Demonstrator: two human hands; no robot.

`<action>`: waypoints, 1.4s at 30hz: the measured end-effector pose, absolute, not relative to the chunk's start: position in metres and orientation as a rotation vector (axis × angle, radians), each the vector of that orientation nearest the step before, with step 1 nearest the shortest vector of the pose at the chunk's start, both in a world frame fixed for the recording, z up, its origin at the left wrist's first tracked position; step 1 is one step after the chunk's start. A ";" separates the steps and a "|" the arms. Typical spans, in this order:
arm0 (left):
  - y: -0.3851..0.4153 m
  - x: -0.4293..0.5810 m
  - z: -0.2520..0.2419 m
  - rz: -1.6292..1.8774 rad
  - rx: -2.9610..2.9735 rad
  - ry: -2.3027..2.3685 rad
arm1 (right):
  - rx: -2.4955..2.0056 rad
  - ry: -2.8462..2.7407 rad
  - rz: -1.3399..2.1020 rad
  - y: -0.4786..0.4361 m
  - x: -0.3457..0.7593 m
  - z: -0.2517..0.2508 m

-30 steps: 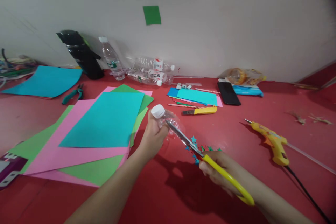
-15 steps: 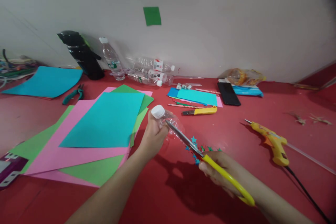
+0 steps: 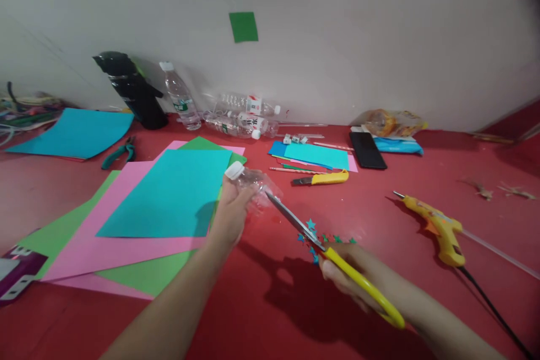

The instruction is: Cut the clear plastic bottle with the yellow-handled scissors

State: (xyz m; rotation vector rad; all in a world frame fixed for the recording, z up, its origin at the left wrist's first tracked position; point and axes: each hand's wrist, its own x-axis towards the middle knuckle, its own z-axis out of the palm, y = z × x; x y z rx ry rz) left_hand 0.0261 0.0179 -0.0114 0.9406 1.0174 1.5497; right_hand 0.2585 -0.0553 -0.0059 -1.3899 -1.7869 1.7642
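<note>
My left hand [image 3: 232,208] is closed around a clear plastic bottle top [image 3: 253,179] with a white screw cap, tilted with the cap up and to the left. My right hand [image 3: 354,270] grips a pair of scissors [image 3: 358,281] by the yellow handles. The blades look closed together and point up and left. Their tip is at the lower right edge of the clear plastic; I cannot tell whether it touches. Small blue, green and red stars [image 3: 311,224] lie on the red table [image 3: 261,315] beneath and beside the blades.
Coloured paper sheets [image 3: 169,191] spread at left, near pliers [image 3: 120,153]. Along the wall stand a black flask [image 3: 133,93] and a water bottle [image 3: 181,95], with bottles [image 3: 240,121] lying alongside. A yellow cutter [image 3: 323,178] and phone [image 3: 368,150] lie beyond; a glue gun [image 3: 434,225] rests right.
My left hand has moved left and slightly up with the bottle top, tilting its cap further left. The scissors in my right hand have stayed almost in place.
</note>
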 end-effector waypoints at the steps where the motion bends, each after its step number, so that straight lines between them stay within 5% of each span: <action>1: 0.018 0.025 -0.011 1.539 0.888 0.986 | -1.394 -1.804 1.736 -0.055 0.259 -0.006; 42: 0.020 0.018 -0.010 1.514 0.562 0.747 | -1.177 -2.004 1.677 -0.051 0.265 0.006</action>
